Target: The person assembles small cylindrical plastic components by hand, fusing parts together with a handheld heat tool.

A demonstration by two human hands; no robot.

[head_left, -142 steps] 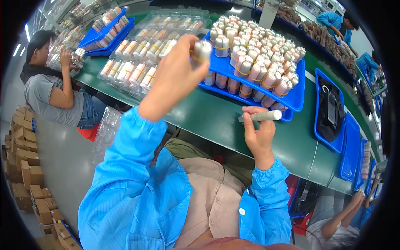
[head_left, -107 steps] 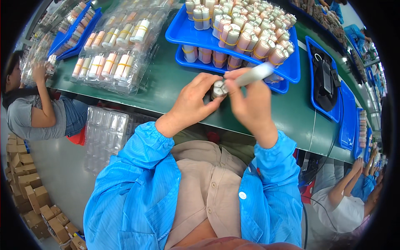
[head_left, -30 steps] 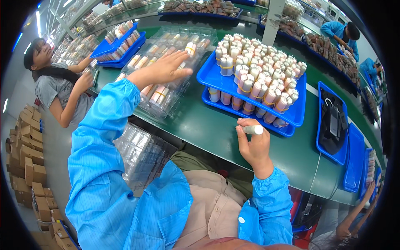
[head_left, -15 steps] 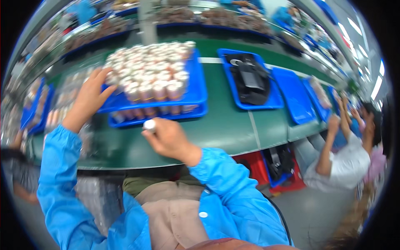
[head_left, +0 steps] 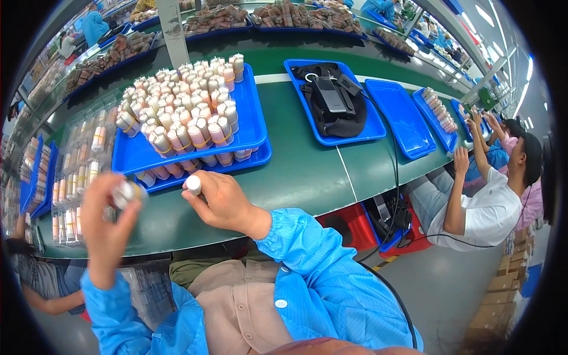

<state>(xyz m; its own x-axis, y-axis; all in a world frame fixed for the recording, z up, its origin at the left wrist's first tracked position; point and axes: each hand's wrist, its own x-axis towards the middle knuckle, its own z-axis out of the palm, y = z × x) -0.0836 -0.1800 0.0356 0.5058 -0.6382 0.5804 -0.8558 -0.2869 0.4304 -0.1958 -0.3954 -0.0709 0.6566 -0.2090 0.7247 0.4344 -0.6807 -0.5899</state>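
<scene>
While the left hand [head_left: 108,218] grips a motion-blurred, pale cylinder bundle [head_left: 126,194], the right hand [head_left: 223,201] clasps a round, white-ended tube [head_left: 193,184] near stacked blue plastic trays [head_left: 253,121].

1 head-worn fisheye view (straight edges bending), looking down and forward, close over the green table [head_left: 307,177]
</scene>
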